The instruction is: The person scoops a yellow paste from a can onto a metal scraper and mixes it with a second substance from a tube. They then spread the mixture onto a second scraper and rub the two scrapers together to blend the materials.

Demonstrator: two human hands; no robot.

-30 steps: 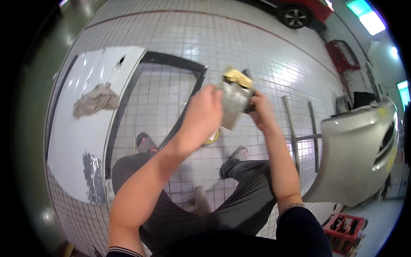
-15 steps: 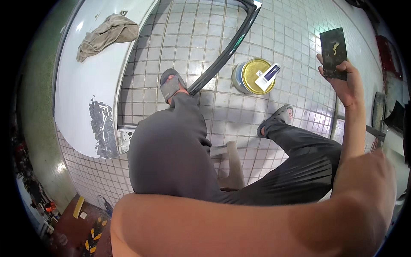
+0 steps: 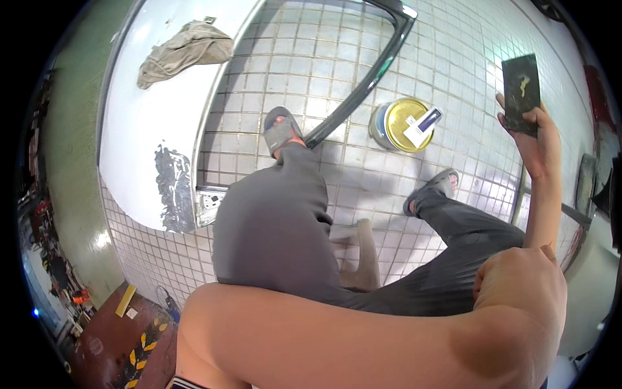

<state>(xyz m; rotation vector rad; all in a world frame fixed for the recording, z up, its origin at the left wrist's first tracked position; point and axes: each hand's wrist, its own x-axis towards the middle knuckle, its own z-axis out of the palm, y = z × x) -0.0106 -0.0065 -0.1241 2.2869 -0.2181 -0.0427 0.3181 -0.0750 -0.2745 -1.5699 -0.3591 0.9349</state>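
In my right hand (image 3: 531,142), a thin black rectangular board (image 3: 521,97) carries a small yellow smear. The thumb rests along its right edge and fingers show at its left. My left forearm crosses the lower view, and my left hand (image 3: 518,282) is bent up against my right forearm. Its fingers are curled; what they hold, if anything, is hidden. Left of the board, on the tiled floor, stands a round can (image 3: 396,113) with a gold lid. A white and dark blue tube (image 3: 423,126) lies on that lid.
A white car door panel (image 3: 129,175) lies at left, with a grey patch (image 3: 173,188) and a crumpled beige cloth (image 3: 184,55). Its dark window frame (image 3: 359,84) curves past my foot. A low stool (image 3: 368,253) is between my legs. A yellow-and-black striped strip (image 3: 142,350) shows at lower left.
My left hand has shifted left and turned, with more of its curled fingers showing. My right hand keeps hold of the board. The whole view has shifted slightly, so the floor things appear farther right.
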